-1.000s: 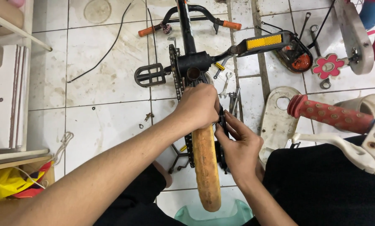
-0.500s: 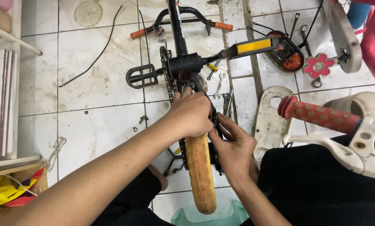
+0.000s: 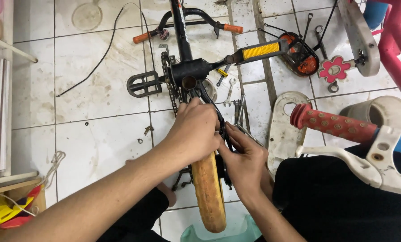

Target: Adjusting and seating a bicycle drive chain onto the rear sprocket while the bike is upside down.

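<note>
Hands meet at centre frame over a small black bike frame [image 3: 187, 71] lying on the tiled floor [image 3: 97, 143]. Left hand [image 3: 196, 130] has its fingers curled shut on the frame tube above the tan tyre [image 3: 208, 192]; right hand [image 3: 245, 161] pinches the chain [image 3: 225, 134] (grip partly hidden). Steadying the frame while easing the chain would serve best.

My small black bike frame [image 3: 189, 71] lies flat on the tiles, its tan tyre [image 3: 208, 192] pointing toward me.
</note>
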